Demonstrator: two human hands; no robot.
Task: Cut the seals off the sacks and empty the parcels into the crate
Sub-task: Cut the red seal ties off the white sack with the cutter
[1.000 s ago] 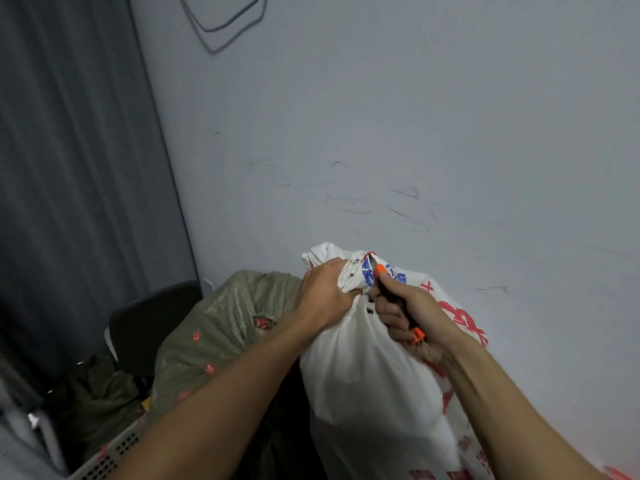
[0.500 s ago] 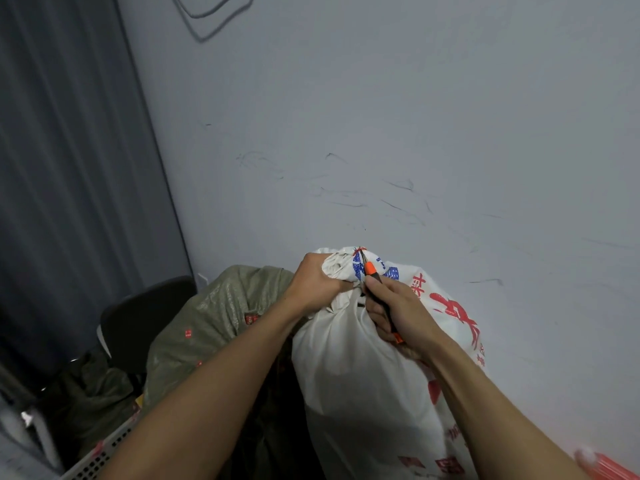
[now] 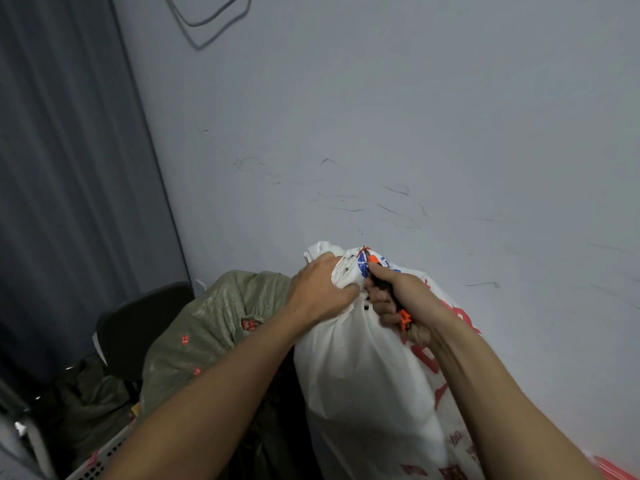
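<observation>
Left hand point(image 3: 320, 292): fingers clenched round the bunched neck of the white woven plastic sack point(image 3: 360, 375).
Right hand point(image 3: 398, 303): fingers grasping an orange-tipped black cutter point(image 3: 388, 289) at the neck.

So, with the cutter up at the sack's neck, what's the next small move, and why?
Probably draw the cutter through the red tie, away from the left hand. That hand grips the bunched neck of the sack, the right hand holds the cutter with its orange tip at the tie, and the neck looks closed, so nothing can be emptied yet.
</observation>
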